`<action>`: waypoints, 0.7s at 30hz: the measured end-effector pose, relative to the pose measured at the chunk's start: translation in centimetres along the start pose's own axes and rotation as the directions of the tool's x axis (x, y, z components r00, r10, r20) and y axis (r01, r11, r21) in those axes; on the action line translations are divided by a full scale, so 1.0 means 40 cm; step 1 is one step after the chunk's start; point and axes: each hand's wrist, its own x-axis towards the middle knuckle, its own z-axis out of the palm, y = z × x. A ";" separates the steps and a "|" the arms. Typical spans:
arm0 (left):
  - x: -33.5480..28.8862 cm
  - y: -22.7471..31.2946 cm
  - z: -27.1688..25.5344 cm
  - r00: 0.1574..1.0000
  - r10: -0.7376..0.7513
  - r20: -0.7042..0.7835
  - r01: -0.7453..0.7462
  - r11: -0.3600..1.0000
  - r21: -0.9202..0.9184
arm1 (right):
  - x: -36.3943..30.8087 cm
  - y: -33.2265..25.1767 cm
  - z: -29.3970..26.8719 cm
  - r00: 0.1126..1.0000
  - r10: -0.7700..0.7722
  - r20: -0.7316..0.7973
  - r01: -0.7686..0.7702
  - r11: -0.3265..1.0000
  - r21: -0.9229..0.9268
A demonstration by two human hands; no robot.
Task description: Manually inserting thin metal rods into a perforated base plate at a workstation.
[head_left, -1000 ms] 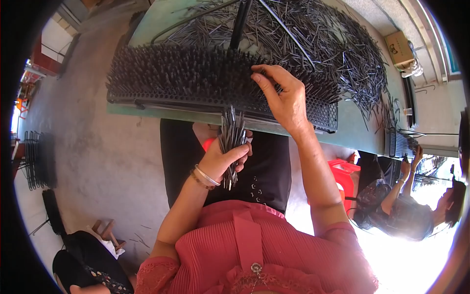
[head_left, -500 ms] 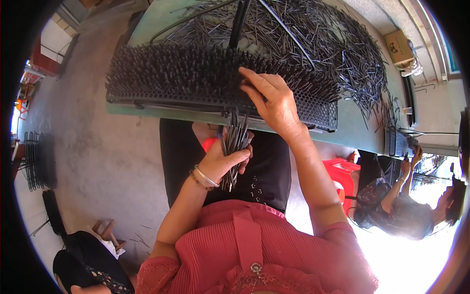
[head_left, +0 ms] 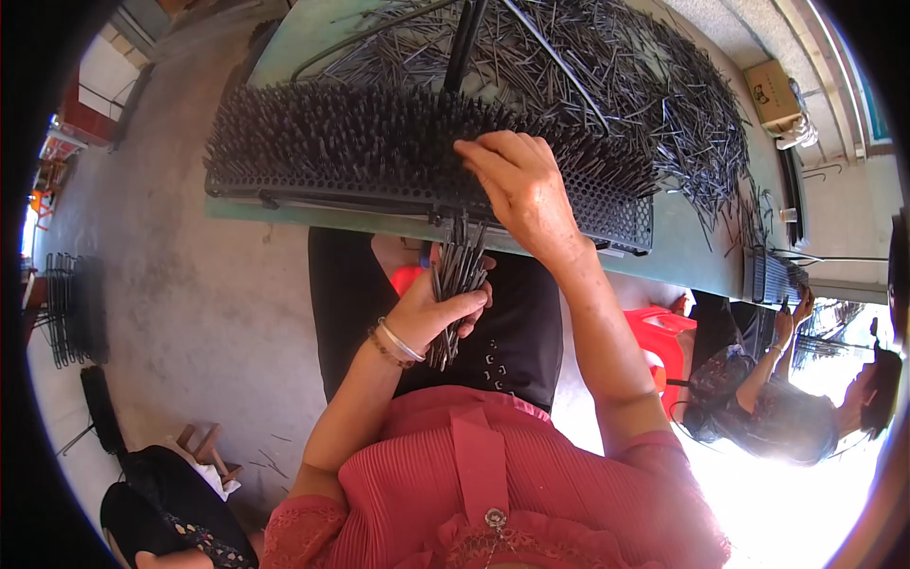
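Left hand (head_left: 445, 308) wrapped firmly round bundle (head_left: 461, 266); right hand (head_left: 524, 194) over rack (head_left: 621, 226), fingertips drawn close, can't tell if pinching anything.
Bundle just near of rack, long axis near-far, far ends fanned, leaning slightly right; thin, straight, dark rods, slight sheen. Rack black, perforated, runs left-right on green table (head_left: 701, 261), bristling with upright rods (head_left: 322, 133); right hand hides part. Loose pile (head_left: 682, 114) beyond, dark bar (head_left: 463, 47) rising between. Far right: carton (head_left: 773, 93). Right: red stool (head_left: 664, 346), co-worker (head_left: 773, 408).
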 end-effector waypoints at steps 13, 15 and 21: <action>-0.007 0.023 0.016 0.998 0.051 0.024 -0.052 0.997 0.050 | -0.073 -0.056 -0.080 0.766 0.389 0.512 -0.638 0.558 0.531; -0.001 0.018 0.020 0.998 0.056 0.032 -0.057 0.997 0.044 | -0.089 -0.047 -0.070 0.616 0.468 0.634 -0.759 0.137 0.636; 0.017 -0.007 0.010 0.999 0.039 -0.025 -0.039 0.999 -0.004 | -0.067 -0.016 -0.083 0.728 0.635 0.256 -0.582 0.376 0.721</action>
